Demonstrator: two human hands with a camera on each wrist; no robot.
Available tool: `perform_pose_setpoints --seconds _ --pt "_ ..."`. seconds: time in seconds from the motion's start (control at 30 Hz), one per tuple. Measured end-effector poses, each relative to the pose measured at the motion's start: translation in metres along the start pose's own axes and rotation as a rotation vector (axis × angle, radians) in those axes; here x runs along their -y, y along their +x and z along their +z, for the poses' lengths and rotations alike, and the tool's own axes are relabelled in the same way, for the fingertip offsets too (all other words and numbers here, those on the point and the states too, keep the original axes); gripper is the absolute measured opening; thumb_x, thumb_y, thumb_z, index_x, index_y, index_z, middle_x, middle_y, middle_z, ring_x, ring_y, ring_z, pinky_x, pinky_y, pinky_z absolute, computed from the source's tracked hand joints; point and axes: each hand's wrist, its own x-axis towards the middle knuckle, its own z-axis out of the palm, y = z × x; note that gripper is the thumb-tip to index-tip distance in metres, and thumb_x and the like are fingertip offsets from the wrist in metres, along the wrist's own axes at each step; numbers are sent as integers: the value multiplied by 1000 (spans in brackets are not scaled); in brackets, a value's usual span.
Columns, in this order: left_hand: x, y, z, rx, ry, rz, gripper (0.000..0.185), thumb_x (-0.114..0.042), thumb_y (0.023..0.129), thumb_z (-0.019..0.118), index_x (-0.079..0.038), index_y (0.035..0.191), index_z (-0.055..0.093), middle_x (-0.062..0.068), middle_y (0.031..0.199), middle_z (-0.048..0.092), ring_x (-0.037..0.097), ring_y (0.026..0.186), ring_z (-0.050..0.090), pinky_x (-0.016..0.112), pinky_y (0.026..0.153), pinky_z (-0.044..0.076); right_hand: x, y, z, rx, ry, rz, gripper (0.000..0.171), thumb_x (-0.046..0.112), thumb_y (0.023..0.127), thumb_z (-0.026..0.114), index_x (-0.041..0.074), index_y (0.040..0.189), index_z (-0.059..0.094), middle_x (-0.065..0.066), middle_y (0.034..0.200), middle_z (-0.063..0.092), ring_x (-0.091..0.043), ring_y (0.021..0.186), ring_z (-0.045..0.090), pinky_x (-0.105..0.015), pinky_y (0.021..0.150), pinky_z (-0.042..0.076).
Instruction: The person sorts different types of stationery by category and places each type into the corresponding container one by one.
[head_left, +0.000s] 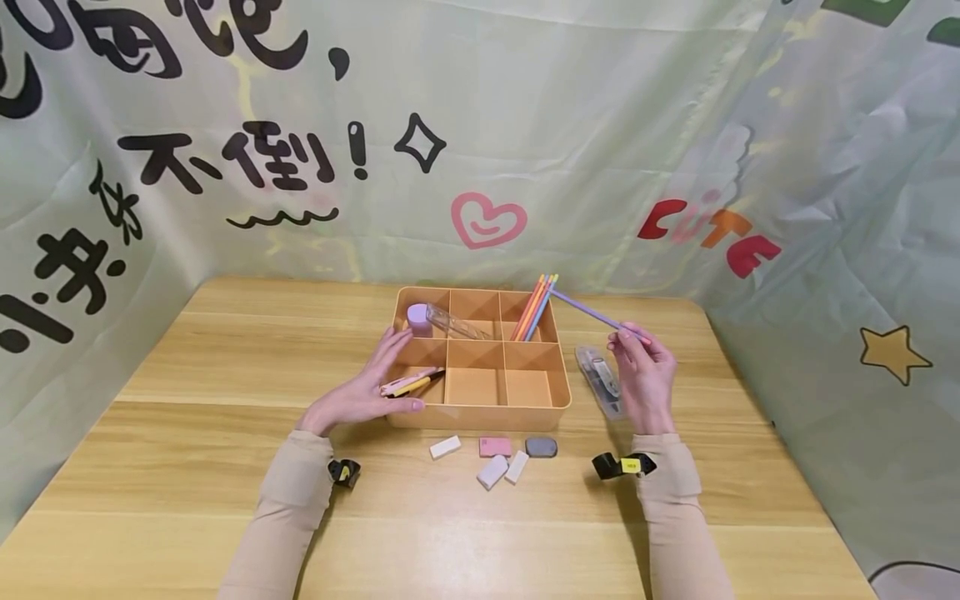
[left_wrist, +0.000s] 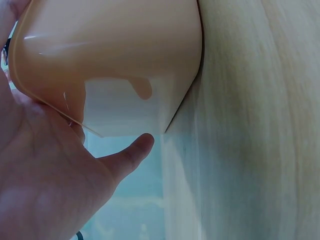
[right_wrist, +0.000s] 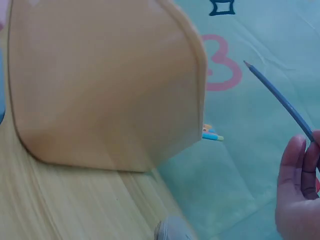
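Observation:
My right hand [head_left: 645,371] pinches a purple pencil [head_left: 588,311] near one end, to the right of an orange divided box [head_left: 480,417]. In the right wrist view the pencil [right_wrist: 280,97] slants up and its sharpened tip points away from the fingers. Several colored pencils [head_left: 534,308] stand leaning in the box's back right compartment. My left hand [head_left: 363,387] rests against the box's left side with its thumb stretched out. Near its fingers, pens [head_left: 414,383] lie in the front left compartment. The left wrist view shows the thumb apart from the box wall [left_wrist: 120,50].
A purple-capped clear tube [head_left: 453,321] lies across the back compartments. Right of the box is a clear correction-tape-like case [head_left: 600,382]. In front lie a white eraser [head_left: 446,447], a pink eraser [head_left: 495,447], a grey eraser [head_left: 541,447] and other white ones. Printed cloth [head_left: 600,167] hangs behind the table.

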Motion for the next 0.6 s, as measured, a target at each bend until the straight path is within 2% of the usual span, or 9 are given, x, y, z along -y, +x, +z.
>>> perform_pose_setpoints --seconds 0.23,0.47,0.6 --pt "0 0 0 -1 2 -9 112 -42 85 78 -21 164 1 12 169 -19 33 157 -16 77 115 11 4 3 -3 -12 25 59 13 -7 93 64 -1 89 75 -9 85 77 -22 83 75 -31 71 59" --pt "0 -1 1 3 3 -16 112 -43 85 78 -23 164 1 12 169 -20 34 158 -16 78 115 11 4 2 -3 -108 25 99 10 -5 92 67 1 87 75 -8 85 77 -21 82 75 -32 70 60" --pt "0 -1 0 6 3 -13 112 -43 85 78 -20 164 1 12 170 -18 34 157 -16 78 115 12 4 3 -4 -145 20 108 9 -4 91 69 1 86 74 -8 85 76 -21 82 75 -32 70 60"
